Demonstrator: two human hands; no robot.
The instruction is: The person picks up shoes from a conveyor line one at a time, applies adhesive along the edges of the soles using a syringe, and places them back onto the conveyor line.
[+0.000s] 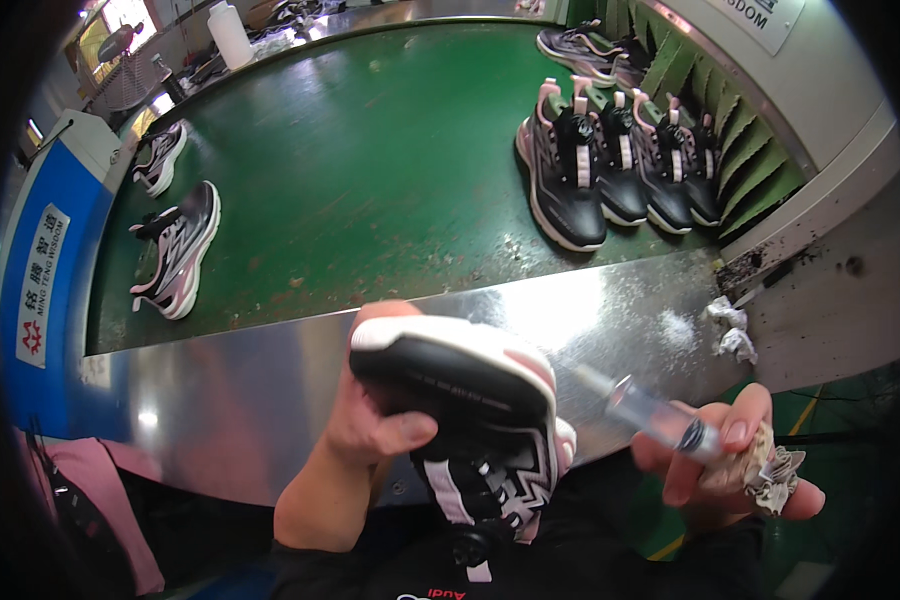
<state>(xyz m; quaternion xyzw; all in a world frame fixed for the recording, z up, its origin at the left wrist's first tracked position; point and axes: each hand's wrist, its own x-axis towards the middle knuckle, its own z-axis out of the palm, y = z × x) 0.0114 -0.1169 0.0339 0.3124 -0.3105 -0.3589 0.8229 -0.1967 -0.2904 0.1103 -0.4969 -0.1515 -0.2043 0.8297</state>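
Observation:
My left hand (375,420) grips a black, pink and white sports shoe (457,375) by its toe end, thumb on the upper and fingers behind the white sole. The shoe is tilted, its heel end towards my body, with a white strap and a round black dial showing. To the right, my right hand (720,457) holds a clear plastic syringe (652,412), whose tip points at the sole's edge; I cannot tell whether they touch. A crumpled beige cloth or tissue (772,469) is also held among the fingers of that hand.
Several similar shoes (570,180) stand on the green conveyor belt (360,165) at the right, by a strip curtain (765,172). A few lie at its left (187,255). Crumpled white tissue (731,330) and white residue (679,330) are on the metal ledge (255,397). A white bottle (230,36) stands beyond.

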